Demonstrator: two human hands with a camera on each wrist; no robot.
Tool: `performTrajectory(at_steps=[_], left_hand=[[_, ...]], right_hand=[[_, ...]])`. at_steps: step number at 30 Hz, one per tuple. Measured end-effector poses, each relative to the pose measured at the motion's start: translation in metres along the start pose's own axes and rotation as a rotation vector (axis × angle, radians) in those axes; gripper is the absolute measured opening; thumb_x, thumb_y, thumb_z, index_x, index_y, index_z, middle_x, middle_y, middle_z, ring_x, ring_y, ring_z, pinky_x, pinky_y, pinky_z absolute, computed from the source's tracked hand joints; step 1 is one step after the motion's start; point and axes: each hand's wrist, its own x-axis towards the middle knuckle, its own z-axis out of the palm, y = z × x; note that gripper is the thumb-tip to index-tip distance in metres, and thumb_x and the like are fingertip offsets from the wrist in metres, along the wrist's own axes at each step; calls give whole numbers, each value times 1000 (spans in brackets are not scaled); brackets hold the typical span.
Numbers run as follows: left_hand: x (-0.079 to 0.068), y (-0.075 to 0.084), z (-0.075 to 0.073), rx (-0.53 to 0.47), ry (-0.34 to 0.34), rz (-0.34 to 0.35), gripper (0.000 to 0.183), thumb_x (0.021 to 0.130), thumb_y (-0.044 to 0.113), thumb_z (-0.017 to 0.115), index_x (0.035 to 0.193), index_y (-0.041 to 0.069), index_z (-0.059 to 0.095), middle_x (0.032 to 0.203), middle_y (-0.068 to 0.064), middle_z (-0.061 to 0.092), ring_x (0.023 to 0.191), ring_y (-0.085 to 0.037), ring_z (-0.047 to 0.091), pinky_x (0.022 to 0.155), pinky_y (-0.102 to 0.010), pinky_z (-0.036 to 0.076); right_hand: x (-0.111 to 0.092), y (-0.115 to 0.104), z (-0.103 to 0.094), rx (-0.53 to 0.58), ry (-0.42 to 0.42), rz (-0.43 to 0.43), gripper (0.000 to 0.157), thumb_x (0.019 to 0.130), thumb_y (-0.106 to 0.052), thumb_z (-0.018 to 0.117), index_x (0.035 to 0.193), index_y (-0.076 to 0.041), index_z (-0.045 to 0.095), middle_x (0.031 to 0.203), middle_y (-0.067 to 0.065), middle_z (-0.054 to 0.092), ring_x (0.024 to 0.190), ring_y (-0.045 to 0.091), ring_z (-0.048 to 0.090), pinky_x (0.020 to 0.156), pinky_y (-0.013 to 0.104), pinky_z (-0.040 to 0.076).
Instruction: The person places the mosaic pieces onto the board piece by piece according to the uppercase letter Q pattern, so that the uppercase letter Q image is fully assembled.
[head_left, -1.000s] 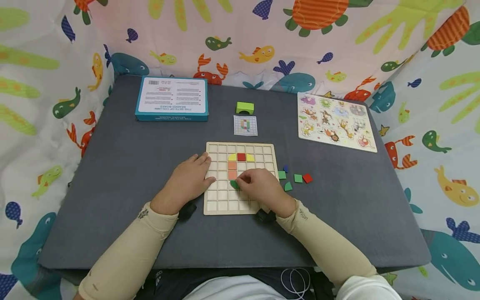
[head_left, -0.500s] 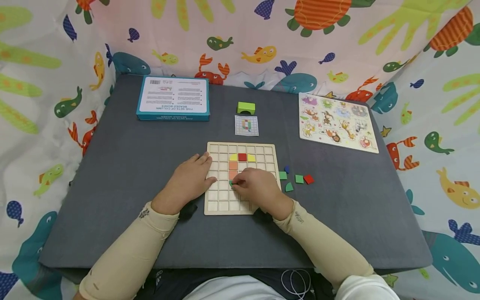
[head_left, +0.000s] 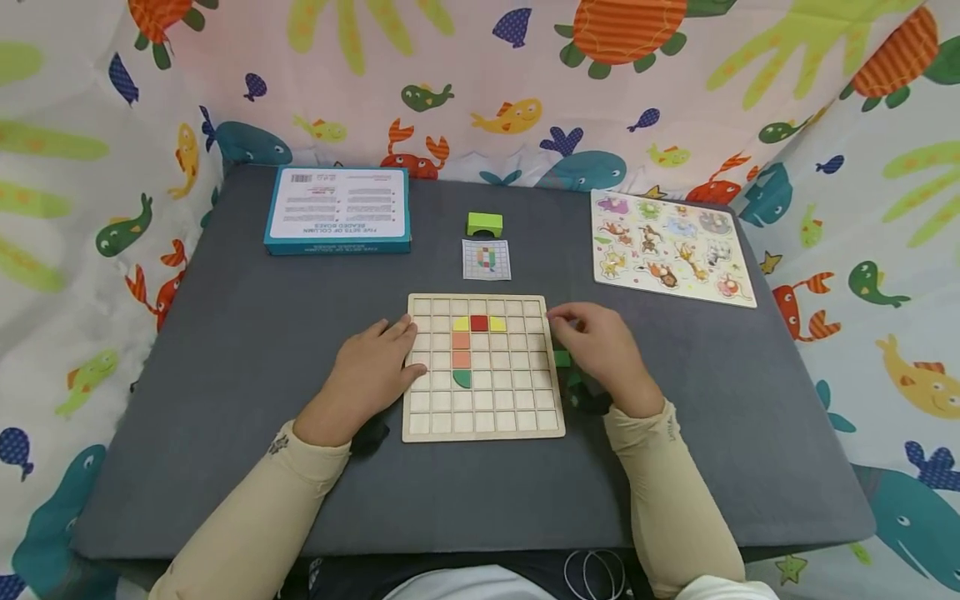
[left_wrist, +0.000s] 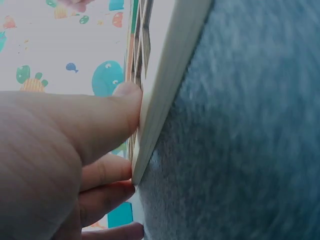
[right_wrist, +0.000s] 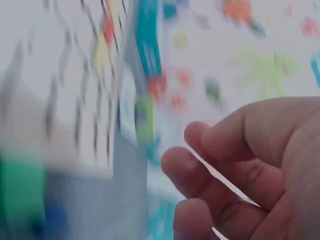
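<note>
My left hand (head_left: pixel 369 375) rests on the left side of a wooden grid board (head_left: pixel 480 437). Its thumb lies on top of the frame and its fingers touch the edge in the left wrist view. My right hand (head_left: pixel 606 348) hovers just beyond the board's right edge, fingers loosely bent and holding nothing. In the grid, a red square (head_left: pixel 479 323) sits between two yellow pieces, with a pair of orange squares (head_left: pixel 461 350) below the left one. Under those lies a green quarter-round tile (head_left: pixel 462 379). A green square (head_left: pixel 561 358) shows beside the board, partly covered by my right hand.
A pattern card (head_left: pixel 486 261) lies behind the board, before a lime-green arch block (head_left: pixel 484 223). A blue box (head_left: pixel 337 207) stands at the back left, an animal puzzle board (head_left: pixel 671 250) at the back right. A blurred blue piece (right_wrist: pixel 55 220) appears in the right wrist view.
My right hand has let go of the green quarter-round tile, which now lies in the grid, and has moved right, off the board. My left hand has kept its place.
</note>
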Motion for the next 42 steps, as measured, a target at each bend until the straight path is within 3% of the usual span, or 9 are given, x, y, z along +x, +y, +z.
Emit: performTrajectory(at_steps=[4,8,11,14,16,22,35,39,42], left_hand=[[-2,0,2,-4,14,-13,76,105,46,69,163,4,43,170,-14,35,152,-45,37,116,-65,40],[-2,-1,5,-16,8,-37,76,106,46,68,165,6,41,171,-12,33,153,-45,35,114,-69,39],[1,1,7,-27,-7,-40,76,106,47,66,165,7,39,172,-12,32,154,-45,34,114,-70,38],[2,4,9,-38,-19,-39,76,107,47,65,166,7,38,172,-12,31,154,-44,33,115,-70,37],[1,4,8,-41,-17,-36,76,107,46,66,166,6,38,172,-13,31,154,-45,33,114,-70,38],[0,4,6,-14,-10,-29,76,108,45,65,166,4,37,172,-14,31,154,-46,33,113,-70,39],[2,4,7,-24,-22,-29,75,108,44,63,166,5,36,173,-14,29,154,-46,31,116,-70,36],[2,3,6,-25,-27,-29,76,109,44,63,167,5,35,173,-14,28,155,-46,31,116,-70,36],[1,4,6,-20,-29,-29,76,109,45,63,167,5,35,173,-14,28,155,-46,31,116,-70,36]], right_hand=[[3,34,-22,23,22,100,30,108,-25,62,129,-11,77,103,9,73,62,26,55,53,40,46],[7,52,-32,-79,-83,115,32,105,-26,69,133,-12,75,122,11,72,92,28,66,75,47,55],[3,61,-43,-154,-166,163,40,102,-28,74,138,-11,72,132,15,69,112,33,65,91,55,55],[-4,64,-55,-185,-225,243,50,99,-31,78,142,-8,67,138,21,65,122,39,62,99,61,52],[-9,64,-59,-185,-251,292,54,97,-32,80,143,-6,65,135,23,65,120,40,62,99,60,53],[-9,59,-56,-145,-324,361,54,94,-25,79,140,-1,63,103,15,63,87,30,61,75,44,51],[-1,61,-50,-151,-330,345,55,90,-13,80,141,-1,63,114,18,61,93,32,58,75,44,51],[0,65,-50,-136,-329,326,50,96,-12,77,142,0,61,111,19,61,89,31,58,73,42,49],[0,69,-47,-177,-273,320,43,102,-19,74,140,-2,62,105,16,61,85,29,58,72,43,48]])
